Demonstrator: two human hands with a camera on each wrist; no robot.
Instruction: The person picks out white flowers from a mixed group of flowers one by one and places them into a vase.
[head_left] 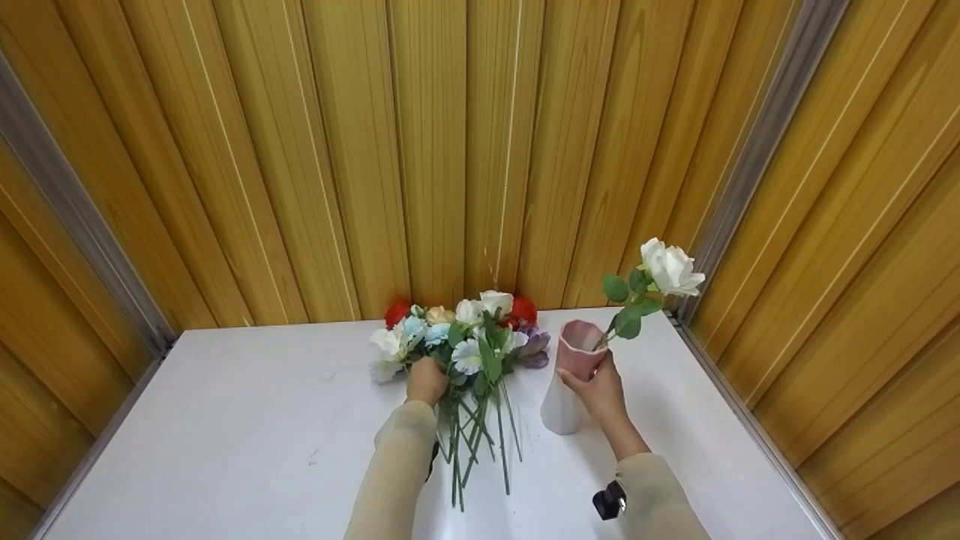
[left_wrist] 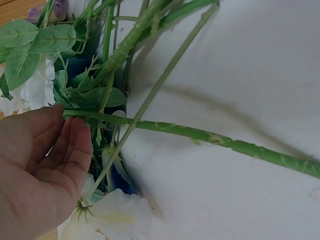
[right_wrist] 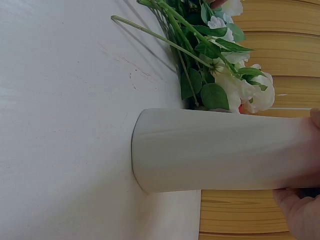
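One white artificial rose [head_left: 673, 270] is in — its stem enters the mouth of the pink-and-white vase [head_left: 561, 396], right of centre in the frame, leaning over the rim toward upper right. Rest of the flowers not in: bunch of loose artificial flowers [head_left: 468, 357] lies on the white table [head_left: 247, 420], mid-frame, stems pointing toward the bottom. Right hand [head_left: 604, 388] grips the vase's upper part, vase upright; left hand [head_left: 427, 381] is in the bunch, thumb and fingers pinching one green stem [left_wrist: 180, 131]. Counts: one vase, one rose in it; in the bunch two red blooms [head_left: 397, 313], two white roses [head_left: 495, 302], one peach bloom [head_left: 440, 315], at least two pale-blue blooms [head_left: 436, 334], at least one purple bloom [head_left: 535, 347] — overlapping, so total and stems can't be counted.
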